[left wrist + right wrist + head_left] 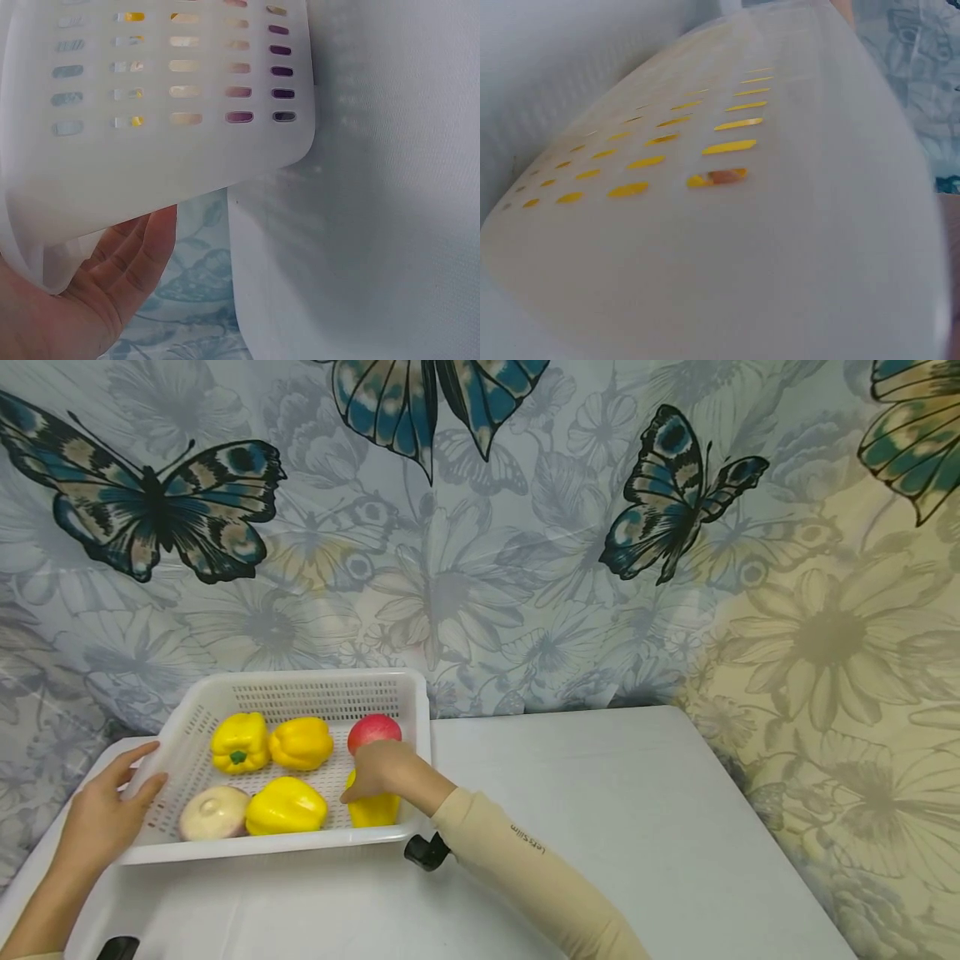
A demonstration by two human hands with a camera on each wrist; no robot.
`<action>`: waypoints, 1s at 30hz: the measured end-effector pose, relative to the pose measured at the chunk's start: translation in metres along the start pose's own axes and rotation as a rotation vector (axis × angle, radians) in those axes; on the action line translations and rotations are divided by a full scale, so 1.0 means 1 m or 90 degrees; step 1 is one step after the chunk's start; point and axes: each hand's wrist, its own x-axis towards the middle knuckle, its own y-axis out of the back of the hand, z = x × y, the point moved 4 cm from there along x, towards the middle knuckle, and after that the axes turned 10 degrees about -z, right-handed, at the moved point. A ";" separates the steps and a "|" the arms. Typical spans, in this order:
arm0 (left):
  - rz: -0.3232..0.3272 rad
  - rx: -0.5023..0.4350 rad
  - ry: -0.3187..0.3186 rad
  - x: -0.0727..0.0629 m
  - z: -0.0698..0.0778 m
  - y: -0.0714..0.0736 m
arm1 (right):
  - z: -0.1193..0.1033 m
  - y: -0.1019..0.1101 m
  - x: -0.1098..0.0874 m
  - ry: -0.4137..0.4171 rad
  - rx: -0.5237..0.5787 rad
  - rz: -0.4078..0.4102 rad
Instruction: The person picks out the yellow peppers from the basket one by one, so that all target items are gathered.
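A white slotted plastic basket (300, 678) stands on the table, toward its left end. At the basket's left rim is my left hand (105, 814), its thumb over the edge; the left wrist view shows its fingers (154, 251) on the rim's other side. Inside the front right corner my right hand (386, 770) grips a yellow bell pepper (375, 811), partly covered by the hand. Just behind that hand sits a red round fruit (372, 729). The right wrist view looks along the basket's outer wall (705, 277), with yellow showing through the slots; the hand is mostly hidden there.
More yellow bell peppers, one at the back left (240, 743), one beside it (302, 743) and one in front (287, 807), lie in the basket. A pale, purple-tinged, turnip-like vegetable (214, 813) is at front left. The white table (600, 793) meets a butterfly-patterned backdrop (450, 568).
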 end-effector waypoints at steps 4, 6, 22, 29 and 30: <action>0.000 -0.002 0.000 0.000 0.001 -0.001 | 0.000 0.001 -0.002 0.009 0.002 -0.006; -0.001 -0.003 0.002 0.000 0.000 -0.001 | -0.001 0.003 -0.004 0.028 0.000 -0.005; -0.015 -0.010 0.010 0.002 -0.005 -0.001 | -0.001 0.012 -0.019 0.149 -0.016 0.064; -0.016 -0.009 0.020 0.002 -0.008 -0.003 | 0.009 0.019 -0.026 0.195 0.015 0.128; -0.016 -0.008 0.022 0.002 -0.008 -0.003 | 0.010 0.020 -0.027 0.199 0.020 0.135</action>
